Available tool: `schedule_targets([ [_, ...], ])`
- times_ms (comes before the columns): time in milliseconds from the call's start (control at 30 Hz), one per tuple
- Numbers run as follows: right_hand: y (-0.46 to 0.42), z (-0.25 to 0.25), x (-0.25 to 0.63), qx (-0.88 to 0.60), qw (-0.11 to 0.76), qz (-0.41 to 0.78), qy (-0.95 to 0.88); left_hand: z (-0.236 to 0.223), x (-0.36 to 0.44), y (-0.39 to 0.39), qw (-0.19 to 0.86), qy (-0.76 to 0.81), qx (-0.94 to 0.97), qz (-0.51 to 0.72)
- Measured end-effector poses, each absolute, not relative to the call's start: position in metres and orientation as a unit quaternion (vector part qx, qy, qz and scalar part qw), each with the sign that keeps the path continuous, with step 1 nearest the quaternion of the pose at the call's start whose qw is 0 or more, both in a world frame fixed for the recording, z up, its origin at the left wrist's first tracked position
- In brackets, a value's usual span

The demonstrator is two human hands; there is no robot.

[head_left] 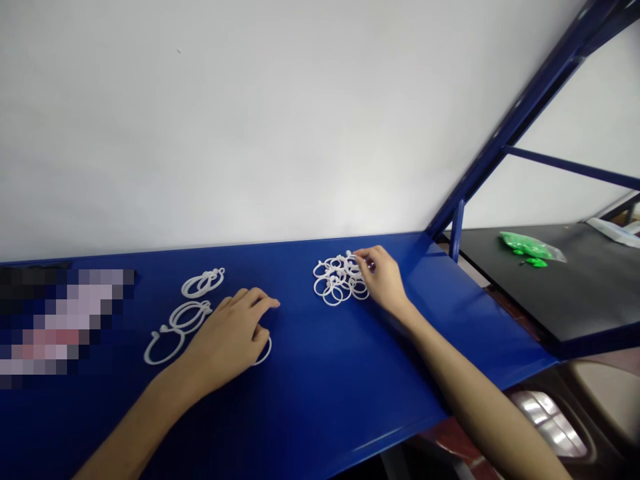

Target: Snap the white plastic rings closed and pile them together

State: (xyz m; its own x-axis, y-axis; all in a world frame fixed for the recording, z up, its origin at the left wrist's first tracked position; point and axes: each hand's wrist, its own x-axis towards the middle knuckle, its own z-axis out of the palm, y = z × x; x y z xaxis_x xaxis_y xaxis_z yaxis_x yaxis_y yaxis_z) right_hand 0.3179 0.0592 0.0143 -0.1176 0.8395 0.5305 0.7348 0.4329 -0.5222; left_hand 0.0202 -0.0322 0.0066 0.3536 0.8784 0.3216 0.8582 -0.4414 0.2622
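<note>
A heap of white rings [334, 280], shaped like curtain rings with small knobs, lies on the blue table [310, 400]. My right hand [383, 273] is at the heap's right edge, thumb and fingertips pinched on a white ring there. Palm down and fingers stretched out, my left hand [235, 333] hovers over or rests on the table; I cannot tell which. Part of another white ring [270, 350] shows beneath its thumb, the remainder hidden. Left of that hand lie overlapping rings [187, 317], a single ring [164, 348] and a further small cluster [203, 283].
A white wall [300, 133] rises behind the table. On the right, a blue metal frame [493, 147] slants up beside a black table [540, 293] holding a bag of green pieces [530, 245]. A brown chair [575, 407] stands at lower right. Something blurred out [65, 320] lies far left.
</note>
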Motion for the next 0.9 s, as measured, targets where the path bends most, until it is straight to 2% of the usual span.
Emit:
schedule_targets([
  [100,0.085,0.008,0.346,-0.602,0.392,0.103,-0.688,0.005,0.014,-0.031,0.062,0.537,0.822,0.18],
  [300,0.098,-0.008,0.356,-0.614,0.368,0.101,-0.691,0.006,0.016,-0.027,0.103,0.534,0.824,0.161],
  [500,0.095,-0.004,0.349,-0.601,0.367,0.049,-0.708,0.009,0.021,-0.026,0.117,0.555,0.798,0.202],
  [667,0.071,0.016,0.332,-0.549,0.41,0.004,-0.729,0.012,0.033,-0.032,0.13,0.558,0.778,0.257],
  [767,0.039,0.027,0.308,-0.431,0.4,0.09,-0.804,0.012,0.041,-0.037,0.109,0.52,0.789,0.309],
  [900,-0.002,0.024,0.276,-0.272,0.286,0.268,-0.879,0.01,0.048,-0.043,0.07,0.451,0.815,0.358],
])
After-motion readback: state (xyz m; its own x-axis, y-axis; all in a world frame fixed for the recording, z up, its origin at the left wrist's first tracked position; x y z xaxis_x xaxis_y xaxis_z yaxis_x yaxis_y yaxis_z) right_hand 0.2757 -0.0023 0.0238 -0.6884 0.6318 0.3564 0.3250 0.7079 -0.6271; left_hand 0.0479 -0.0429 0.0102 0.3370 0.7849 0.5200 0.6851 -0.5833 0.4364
